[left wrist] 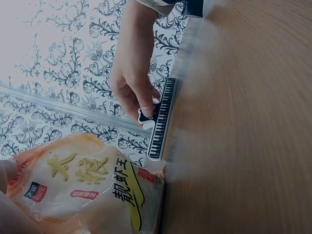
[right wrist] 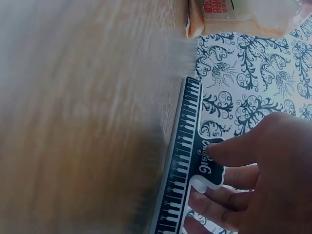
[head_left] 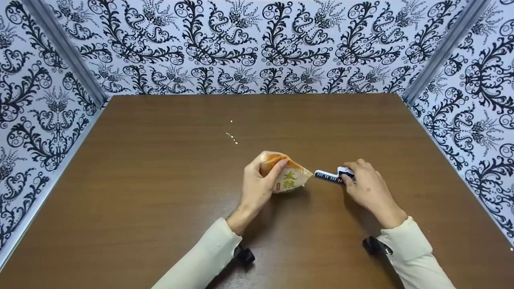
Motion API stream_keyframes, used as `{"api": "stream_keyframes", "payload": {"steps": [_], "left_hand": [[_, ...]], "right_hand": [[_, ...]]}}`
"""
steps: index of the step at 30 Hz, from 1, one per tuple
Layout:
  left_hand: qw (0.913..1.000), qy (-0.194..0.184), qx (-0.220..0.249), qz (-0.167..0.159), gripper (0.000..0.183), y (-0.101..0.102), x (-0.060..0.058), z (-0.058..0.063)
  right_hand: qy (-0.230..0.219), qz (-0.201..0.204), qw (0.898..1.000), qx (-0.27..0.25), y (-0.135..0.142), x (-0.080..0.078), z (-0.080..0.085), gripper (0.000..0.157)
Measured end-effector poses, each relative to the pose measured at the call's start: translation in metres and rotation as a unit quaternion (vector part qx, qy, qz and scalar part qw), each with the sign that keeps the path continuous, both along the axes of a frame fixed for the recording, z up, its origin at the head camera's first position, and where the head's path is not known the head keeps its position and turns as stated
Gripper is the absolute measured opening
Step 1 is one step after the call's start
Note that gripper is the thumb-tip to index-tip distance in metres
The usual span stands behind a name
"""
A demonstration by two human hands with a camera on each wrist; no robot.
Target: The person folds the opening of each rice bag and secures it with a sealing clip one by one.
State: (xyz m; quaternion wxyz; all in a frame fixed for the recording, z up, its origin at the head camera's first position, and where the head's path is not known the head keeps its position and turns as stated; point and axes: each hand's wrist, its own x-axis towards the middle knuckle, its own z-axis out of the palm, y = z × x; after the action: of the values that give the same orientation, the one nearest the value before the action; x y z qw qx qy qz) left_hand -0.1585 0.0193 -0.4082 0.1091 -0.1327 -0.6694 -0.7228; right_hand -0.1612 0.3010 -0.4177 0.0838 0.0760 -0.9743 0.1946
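Near the middle of the table, my left hand [head_left: 257, 182] grips a crumpled orange and white snack bag [head_left: 292, 180] by its upper left part, thumb across the front. Green Chinese characters show on the bag in the head view; its printed front [left wrist: 87, 180] fills the lower left of the left wrist view. To the right, my right hand [head_left: 369, 188] pinches a clip [right wrist: 183, 156] with a piano-key pattern and a dark handle marked with white lettering. The clip's long bar points at the bag's right corner, close beside it and low over the table.
Small pale crumbs [head_left: 232, 137] lie on the brown wooden table [head_left: 168, 168] behind the bag. Walls with black scroll-patterned paper [head_left: 249, 44] enclose the back and both sides. A dark wrist-worn device [head_left: 244, 256] sits under each pale sleeve.
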Motion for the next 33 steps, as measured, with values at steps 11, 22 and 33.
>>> {"api": "stream_keyframes", "payload": {"steps": [11,22,33], "left_hand": [[1.0000,0.000,-0.004,0.001,0.016,-0.001,0.000,0.000],[1.0000,0.002,-0.005,0.000,0.016,-0.001,0.000,0.001],[1.0000,-0.006,0.001,0.001,0.016,0.000,0.001,0.000]], "right_hand": [[0.000,0.002,1.000,-0.003,0.000,0.003,0.004,0.029],[-0.026,-0.016,0.999,-0.024,0.001,0.002,0.014,0.023],[-0.019,-0.080,0.994,-0.070,0.004,0.005,0.022,0.027]]}}
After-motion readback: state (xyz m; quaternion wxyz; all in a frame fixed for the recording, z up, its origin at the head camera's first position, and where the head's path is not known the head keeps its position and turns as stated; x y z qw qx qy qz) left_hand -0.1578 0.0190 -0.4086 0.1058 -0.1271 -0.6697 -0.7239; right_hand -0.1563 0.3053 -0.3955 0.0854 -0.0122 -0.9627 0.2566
